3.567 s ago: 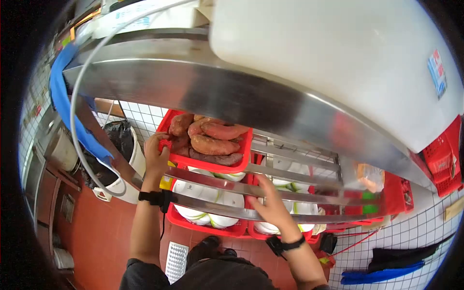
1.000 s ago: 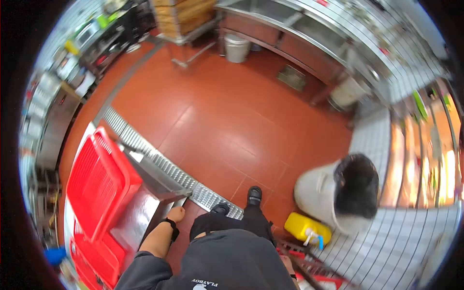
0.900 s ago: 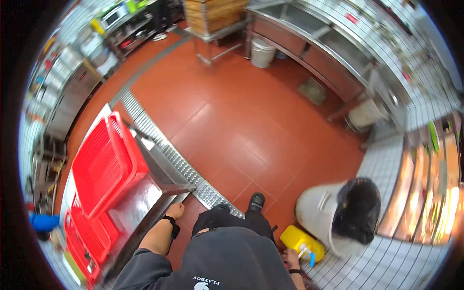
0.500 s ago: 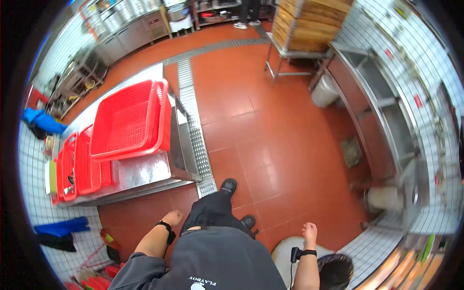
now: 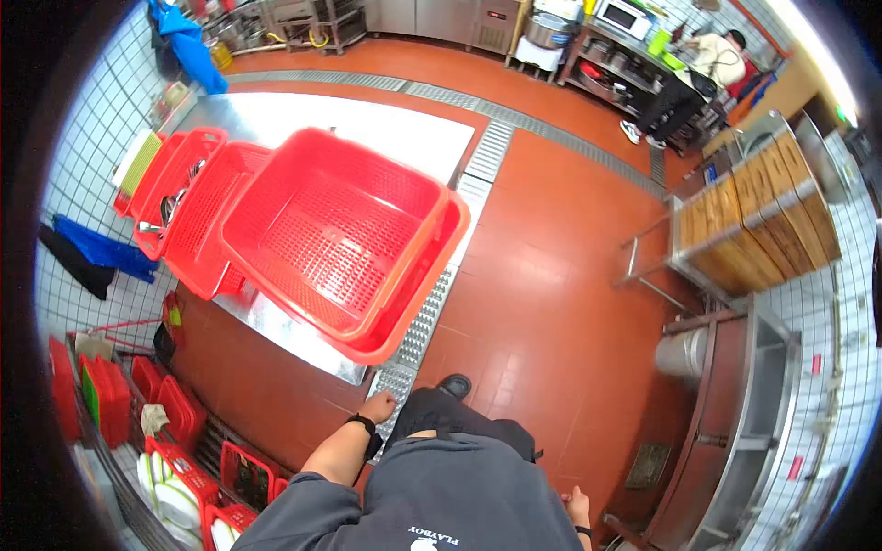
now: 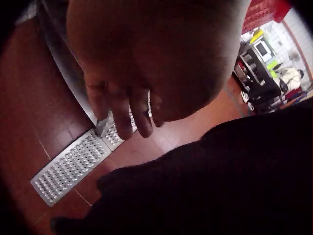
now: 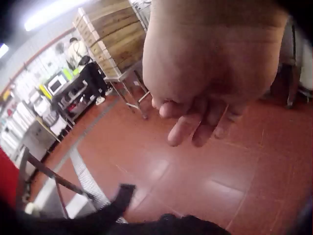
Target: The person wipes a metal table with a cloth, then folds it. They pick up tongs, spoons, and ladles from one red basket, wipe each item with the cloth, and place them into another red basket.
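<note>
The left hand [image 5: 378,407] hangs beside the near corner of a steel table, holding nothing; in the left wrist view its fingers [image 6: 124,115] hang loosely curled over the floor. On the other side of the body is the right hand [image 5: 577,507], empty, with fingers [image 7: 195,122] loosely bent in the right wrist view. Stacked red baskets [image 5: 335,230] sit on the table [image 5: 303,342], nearest to the left hand but apart from it.
More red baskets [image 5: 204,220], one with metal utensils, stand at the table's left. A rack [image 5: 216,436] with red baskets and white bowls is at lower left. Wooden steamers [image 5: 763,216] and a sink counter [image 5: 735,413] line the right. Another person [image 5: 694,83] stands far back.
The head view has turned left, bringing the table and stacked baskets nearer. The hands have left the shelf and the basket of sweet potatoes seen earlier; both now hang at the sides.
</note>
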`<state>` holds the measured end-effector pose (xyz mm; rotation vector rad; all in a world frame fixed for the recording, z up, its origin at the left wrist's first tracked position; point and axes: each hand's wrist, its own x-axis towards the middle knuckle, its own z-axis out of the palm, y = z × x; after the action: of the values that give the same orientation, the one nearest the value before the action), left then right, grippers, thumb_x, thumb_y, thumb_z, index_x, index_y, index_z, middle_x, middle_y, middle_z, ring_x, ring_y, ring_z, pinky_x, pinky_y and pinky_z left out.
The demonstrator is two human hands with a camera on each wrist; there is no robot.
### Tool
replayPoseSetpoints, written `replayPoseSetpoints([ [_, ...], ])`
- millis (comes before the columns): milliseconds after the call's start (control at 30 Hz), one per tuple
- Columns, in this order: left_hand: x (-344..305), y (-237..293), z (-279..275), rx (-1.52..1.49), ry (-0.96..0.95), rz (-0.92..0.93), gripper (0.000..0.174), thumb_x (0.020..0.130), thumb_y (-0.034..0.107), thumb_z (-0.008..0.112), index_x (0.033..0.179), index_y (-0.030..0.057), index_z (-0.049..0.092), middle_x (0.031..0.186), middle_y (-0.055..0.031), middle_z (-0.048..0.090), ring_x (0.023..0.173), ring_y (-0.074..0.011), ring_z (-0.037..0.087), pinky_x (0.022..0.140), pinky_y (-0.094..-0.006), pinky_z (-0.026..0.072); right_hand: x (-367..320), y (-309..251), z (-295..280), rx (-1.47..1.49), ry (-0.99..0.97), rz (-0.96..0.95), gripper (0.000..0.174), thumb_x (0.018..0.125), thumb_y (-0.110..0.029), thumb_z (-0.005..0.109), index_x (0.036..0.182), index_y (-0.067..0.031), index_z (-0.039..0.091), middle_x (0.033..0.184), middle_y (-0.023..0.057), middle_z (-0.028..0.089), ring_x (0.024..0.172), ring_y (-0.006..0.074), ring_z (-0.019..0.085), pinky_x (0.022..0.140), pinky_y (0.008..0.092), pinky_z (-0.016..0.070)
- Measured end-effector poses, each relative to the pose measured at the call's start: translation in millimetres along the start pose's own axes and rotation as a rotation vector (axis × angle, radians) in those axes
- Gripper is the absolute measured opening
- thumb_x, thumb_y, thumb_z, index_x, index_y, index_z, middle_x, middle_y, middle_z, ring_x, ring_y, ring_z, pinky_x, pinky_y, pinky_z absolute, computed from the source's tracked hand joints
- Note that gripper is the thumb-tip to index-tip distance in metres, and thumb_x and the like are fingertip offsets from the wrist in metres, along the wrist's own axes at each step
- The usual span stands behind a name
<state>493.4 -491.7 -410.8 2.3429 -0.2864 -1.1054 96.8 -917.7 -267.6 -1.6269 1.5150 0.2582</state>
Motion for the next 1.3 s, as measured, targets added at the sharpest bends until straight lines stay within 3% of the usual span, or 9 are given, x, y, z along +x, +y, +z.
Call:
replayPoseSetpoints([
  [100, 3.2, 9.5, 4.9, 0.092, 0.037, -0.197, 0.034, 0.087, 0.027, 0.049, 0.095, 0.0024, 0.071, 0.106, -0.0236, 0.067, 0.099, -0.0407, 0.064, 0.088, -0.0491, 0.0497, 27.0, -15.9, -39.7, -0.009, -0.141, 0.058, 0.051, 0.101, -0.033, 0.038, 0.077, 0.0043, 0.064, 0.066, 0.0142, 0.063, 0.046, 0.0182, 0.046, 0.046, 0.0388, 0.0394],
  [167, -8.0, 40.4, -14.7, 0.009, -0.026, -0.248, 0.036, 0.088, 0.028, 0.048, 0.097, 0.0022, 0.071, 0.106, -0.0244, 0.067, 0.100, -0.0416, 0.064, 0.089, -0.0494, 0.0494, 128.2, 57.2, -67.8, -0.601, -0.189, -0.067, 0.049, 0.098, -0.039, 0.039, 0.077, 0.0018, 0.057, 0.076, 0.0198, 0.064, 0.069, 0.0301, 0.059, 0.068, 0.0442, 0.0466],
  [233, -0.8, 51.4, -9.9, 0.026, 0.032, -0.331, 0.036, 0.088, 0.028, 0.048, 0.098, 0.0014, 0.070, 0.106, -0.0246, 0.067, 0.100, -0.0421, 0.064, 0.089, -0.0495, 0.0494, 259.4, -16.3, -31.8, -0.341, -0.048, -0.660, 0.052, 0.102, -0.040, 0.043, 0.088, 0.0016, 0.070, 0.071, 0.0112, 0.065, 0.073, 0.0240, 0.060, 0.071, 0.0384, 0.0504],
  [500, 37.7, 88.8, 33.5, 0.274, -0.119, -0.412, 0.033, 0.088, 0.026, 0.051, 0.103, 0.0043, 0.072, 0.109, -0.0210, 0.068, 0.103, -0.0393, 0.064, 0.091, -0.0485, 0.0503, 303.9, -109.3, -168.2, 0.083, -0.379, 0.171, 0.054, 0.101, -0.036, 0.037, 0.082, 0.0055, 0.064, 0.076, 0.0162, 0.066, 0.059, 0.0212, 0.054, 0.056, 0.0382, 0.0439],
  [600, 76.1, 122.4, 55.8, 0.275, -0.075, -0.188, 0.033, 0.086, 0.025, 0.050, 0.099, 0.0035, 0.071, 0.100, -0.0247, 0.067, 0.101, -0.0383, 0.064, 0.088, -0.0486, 0.0495, 364.6, -163.7, -187.2, 0.233, -0.488, 0.320, 0.050, 0.100, -0.032, 0.036, 0.082, 0.0071, 0.061, 0.082, 0.0189, 0.066, 0.053, 0.0192, 0.051, 0.049, 0.0374, 0.0403],
  [700, 108.3, 212.5, 64.7, -0.332, 0.195, -0.529, 0.031, 0.086, 0.025, 0.052, 0.095, 0.0022, 0.070, 0.099, -0.0259, 0.066, 0.100, -0.0367, 0.065, 0.086, -0.0471, 0.0498, 427.1, -246.9, -183.6, 0.005, -0.532, 0.270, 0.048, 0.099, -0.030, 0.035, 0.084, 0.0073, 0.061, 0.089, 0.0184, 0.066, 0.059, 0.0188, 0.051, 0.052, 0.0380, 0.0401],
  [1000, 178.9, 329.0, 47.4, -0.359, 0.195, -0.528, 0.030, 0.085, 0.026, 0.055, 0.101, 0.0067, 0.070, 0.101, -0.0200, 0.070, 0.099, -0.0330, 0.067, 0.085, -0.0407, 0.0509, 515.2, -532.8, -133.9, -0.221, -0.721, -0.443, 0.044, 0.092, -0.018, 0.035, 0.060, 0.0003, 0.059, 0.097, 0.0145, 0.070, 0.096, 0.0235, 0.060, 0.088, 0.0363, 0.0450],
  [1067, 193.3, 360.0, 10.5, -0.345, 0.138, -0.560, 0.029, 0.084, 0.026, 0.055, 0.100, 0.0075, 0.071, 0.100, -0.0206, 0.069, 0.098, -0.0328, 0.067, 0.085, -0.0409, 0.0509, 537.9, -568.4, -121.8, -0.308, -0.696, -0.527, 0.040, 0.092, -0.021, 0.039, 0.091, 0.0017, 0.072, 0.068, 0.0046, 0.065, 0.080, 0.0185, 0.059, 0.086, 0.0332, 0.0445],
  [1300, 352.1, 350.9, -5.9, -0.436, 0.360, -0.562, 0.034, 0.091, 0.025, 0.048, 0.105, 0.0000, 0.066, 0.105, -0.0287, 0.065, 0.102, -0.0435, 0.062, 0.089, -0.0466, 0.0486, 556.3, -662.9, -133.5, -0.441, -0.487, -0.238, 0.043, 0.095, -0.029, 0.042, 0.078, 0.0001, 0.070, 0.075, 0.0076, 0.068, 0.072, 0.0203, 0.061, 0.067, 0.0314, 0.0467],
])
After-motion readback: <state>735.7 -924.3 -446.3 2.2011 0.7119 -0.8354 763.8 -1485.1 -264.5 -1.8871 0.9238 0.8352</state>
